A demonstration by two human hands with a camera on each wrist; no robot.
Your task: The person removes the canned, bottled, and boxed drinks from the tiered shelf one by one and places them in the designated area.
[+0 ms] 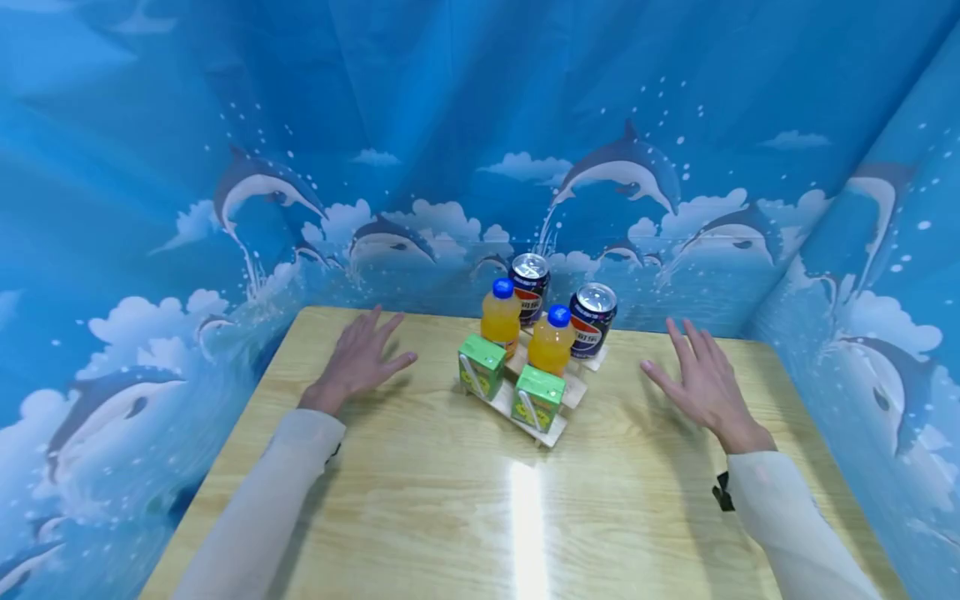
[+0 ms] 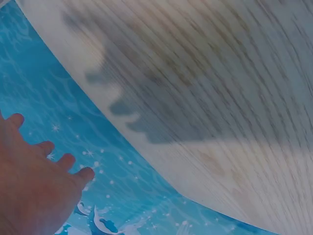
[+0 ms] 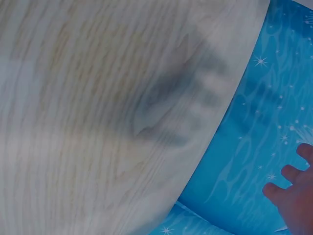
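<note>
My left hand [image 1: 362, 357] hovers over the table's left side, fingers spread, holding nothing. Over the right side my right hand [image 1: 700, 379] is likewise spread and holds nothing. Between them stands a small stepped wooden rack [image 1: 553, 432] set at an angle. Its lowest, nearest step carries two green juice boxes [image 1: 482, 367] [image 1: 537, 398] with straws on their sides. Behind them are two orange drink bottles [image 1: 500, 317] [image 1: 551, 343] with blue caps. Two dark blue cola cans [image 1: 529, 287] [image 1: 592, 321] stand at the back. Both wrist views show the hands' fingertips beyond the table edge.
The light wooden table [image 1: 420, 500] has cut far corners. Blue curtains [image 1: 450, 125] printed with dolphins and clouds hang close behind it and on both sides. A bright light reflection lies on the wood in front of the rack.
</note>
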